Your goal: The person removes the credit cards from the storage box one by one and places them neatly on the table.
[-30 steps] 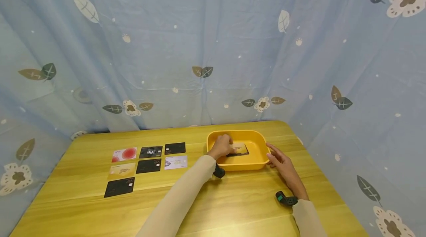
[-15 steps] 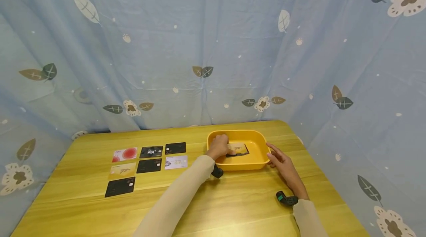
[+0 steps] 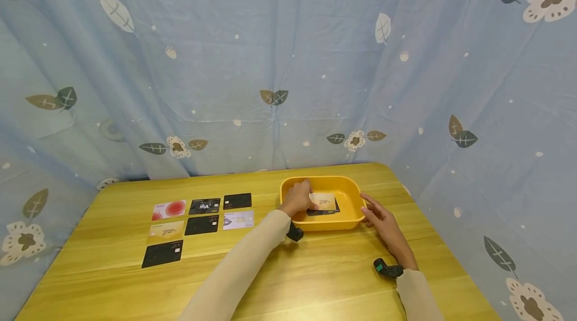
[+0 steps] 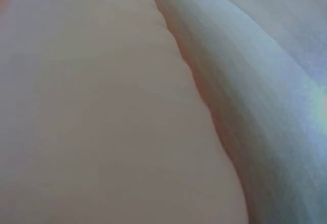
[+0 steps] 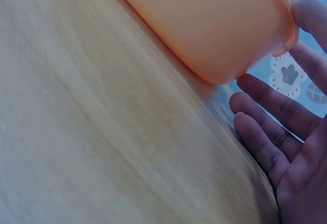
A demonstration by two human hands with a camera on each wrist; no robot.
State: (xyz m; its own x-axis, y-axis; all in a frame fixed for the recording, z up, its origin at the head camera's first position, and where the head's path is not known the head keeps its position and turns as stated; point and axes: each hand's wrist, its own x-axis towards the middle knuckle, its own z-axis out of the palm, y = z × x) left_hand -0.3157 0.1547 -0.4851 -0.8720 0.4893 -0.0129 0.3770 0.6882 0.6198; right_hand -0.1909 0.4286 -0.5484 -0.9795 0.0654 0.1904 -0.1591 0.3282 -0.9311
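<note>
In the head view a yellow tray (image 3: 344, 226) stands toward the back right of the table. My left hand (image 3: 297, 199) reaches into its left side, thumb and fingers at the left edge of a gold card (image 3: 323, 201), which it appears to pinch. Under that card, a dark card (image 3: 321, 213) shows along the front and right. At the tray's right end, my right hand (image 3: 382, 221) touches the outside of the rim. In the right wrist view its fingers (image 5: 281, 109) are spread and relaxed beside the orange-looking tray wall (image 5: 214, 29). A blurred pale surface fills the left wrist view.
Several cards lie face up on the table's left: a red-and-white card (image 3: 169, 209), another gold card (image 3: 166, 231), a silver card (image 3: 238, 219) and black ones such as the front black card (image 3: 162, 254). A blue patterned curtain (image 3: 216, 85) hangs behind the wooden table (image 3: 315, 276).
Inside the tray the gold card has shifted slightly left, baring the right edge of the dark card beneath. My left fingers have moved a little with it. The right hand stays put.
</note>
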